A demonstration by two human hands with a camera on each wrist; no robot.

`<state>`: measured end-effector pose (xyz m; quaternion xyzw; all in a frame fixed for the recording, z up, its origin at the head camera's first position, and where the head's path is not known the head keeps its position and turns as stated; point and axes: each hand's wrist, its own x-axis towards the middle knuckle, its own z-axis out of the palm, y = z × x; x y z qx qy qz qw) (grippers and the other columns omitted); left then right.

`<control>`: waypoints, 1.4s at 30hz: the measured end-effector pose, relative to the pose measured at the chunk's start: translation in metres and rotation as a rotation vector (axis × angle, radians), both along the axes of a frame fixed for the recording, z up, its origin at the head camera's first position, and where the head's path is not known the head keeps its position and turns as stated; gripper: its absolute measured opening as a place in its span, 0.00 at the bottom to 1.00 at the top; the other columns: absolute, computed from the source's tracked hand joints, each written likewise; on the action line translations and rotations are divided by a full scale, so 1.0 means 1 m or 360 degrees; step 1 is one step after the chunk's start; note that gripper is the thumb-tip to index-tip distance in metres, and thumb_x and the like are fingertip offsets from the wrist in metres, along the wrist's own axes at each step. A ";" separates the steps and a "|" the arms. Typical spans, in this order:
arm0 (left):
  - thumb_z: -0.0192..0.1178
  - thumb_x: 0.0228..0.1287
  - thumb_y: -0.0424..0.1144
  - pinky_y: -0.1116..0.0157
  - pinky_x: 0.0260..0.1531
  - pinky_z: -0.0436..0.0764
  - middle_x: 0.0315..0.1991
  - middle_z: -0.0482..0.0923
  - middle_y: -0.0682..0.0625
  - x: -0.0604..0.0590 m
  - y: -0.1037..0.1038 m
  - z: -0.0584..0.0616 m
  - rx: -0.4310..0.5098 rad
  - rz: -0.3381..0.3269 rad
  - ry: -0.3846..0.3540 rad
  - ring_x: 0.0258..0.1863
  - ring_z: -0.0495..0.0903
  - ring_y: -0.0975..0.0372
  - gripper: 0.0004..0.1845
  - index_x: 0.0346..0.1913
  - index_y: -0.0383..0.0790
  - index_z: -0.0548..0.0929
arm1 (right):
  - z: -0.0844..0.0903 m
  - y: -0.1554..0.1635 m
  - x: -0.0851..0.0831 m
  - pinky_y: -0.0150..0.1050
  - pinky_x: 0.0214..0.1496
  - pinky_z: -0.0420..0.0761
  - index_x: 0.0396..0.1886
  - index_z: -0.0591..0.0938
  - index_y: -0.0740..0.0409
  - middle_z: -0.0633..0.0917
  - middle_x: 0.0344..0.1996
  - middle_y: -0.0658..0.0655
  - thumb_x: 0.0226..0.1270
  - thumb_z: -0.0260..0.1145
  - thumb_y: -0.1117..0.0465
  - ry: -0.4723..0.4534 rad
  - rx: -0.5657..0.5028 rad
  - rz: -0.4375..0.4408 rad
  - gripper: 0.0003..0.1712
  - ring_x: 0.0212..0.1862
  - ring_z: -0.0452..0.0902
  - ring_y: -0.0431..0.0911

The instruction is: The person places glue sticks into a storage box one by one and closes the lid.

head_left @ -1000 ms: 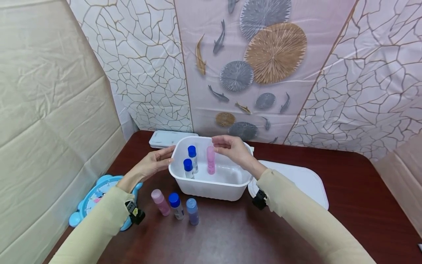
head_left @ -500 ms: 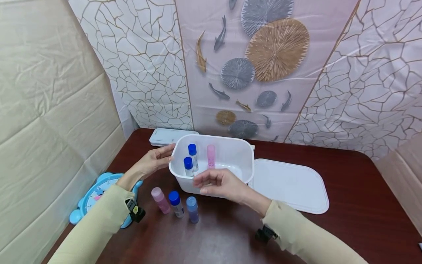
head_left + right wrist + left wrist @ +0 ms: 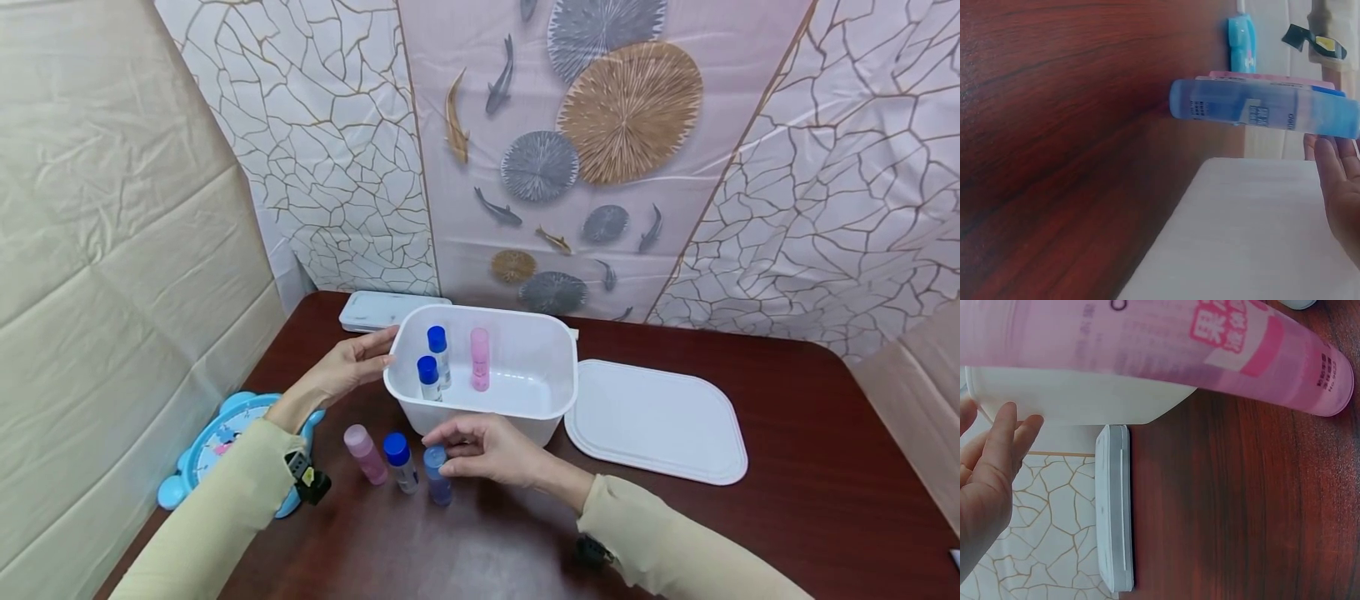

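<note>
In the head view, my right hand (image 3: 491,450) is at the cap of a light-blue glue bottle (image 3: 440,490). Its thumb and fingers are spread around the cap, and in the right wrist view the thumb tip is right at the bottle's edge. To the left stand a blue-capped clear glue bottle (image 3: 407,479) and a pink glue bottle (image 3: 371,467). My left hand (image 3: 337,371) rests its extended fingers against the left end of a white plastic box (image 3: 465,423). Inside stand a pink bottle (image 3: 480,362) and two blue-capped bottles (image 3: 430,373).
A white lid (image 3: 660,421) lies flat right of the box. Behind the box's left side is a flat white case (image 3: 386,310). A blue cartoon-shaped clock (image 3: 213,446) lies at the left, partly under the left forearm. A patterned curtain (image 3: 487,167) hangs behind the table.
My right hand has let go of the pink bottle in the box and moved toward me, down to the light-blue bottle. The left hand keeps its place at the box.
</note>
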<state>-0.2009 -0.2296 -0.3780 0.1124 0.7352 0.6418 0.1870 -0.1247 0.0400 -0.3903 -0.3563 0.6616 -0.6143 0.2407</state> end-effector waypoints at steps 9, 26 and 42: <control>0.55 0.67 0.35 0.60 0.57 0.73 0.71 0.56 0.40 0.000 0.001 0.000 0.0006 -0.0001 -0.0007 0.68 0.61 0.47 0.34 0.72 0.36 0.55 | -0.006 -0.003 0.000 0.35 0.53 0.80 0.50 0.77 0.74 0.81 0.46 0.71 0.57 0.66 0.73 0.0046 0.0053 -0.0025 0.19 0.47 0.81 0.45; 0.55 0.68 0.35 0.62 0.57 0.73 0.72 0.54 0.40 0.000 0.000 -0.001 -0.0007 0.0048 -0.0073 0.69 0.59 0.48 0.34 0.73 0.38 0.54 | 0.075 0.028 -0.016 0.32 0.46 0.82 0.49 0.80 0.71 0.85 0.40 0.56 0.58 0.68 0.70 0.0155 -0.0059 -0.0332 0.18 0.41 0.79 0.39; 0.55 0.68 0.35 0.60 0.58 0.72 0.73 0.53 0.40 0.000 0.000 0.000 0.0000 0.0038 -0.0080 0.69 0.59 0.48 0.34 0.73 0.38 0.53 | 0.080 0.049 -0.067 0.32 0.46 0.82 0.51 0.78 0.67 0.85 0.37 0.47 0.60 0.66 0.68 0.0034 -0.0107 -0.0659 0.19 0.37 0.80 0.38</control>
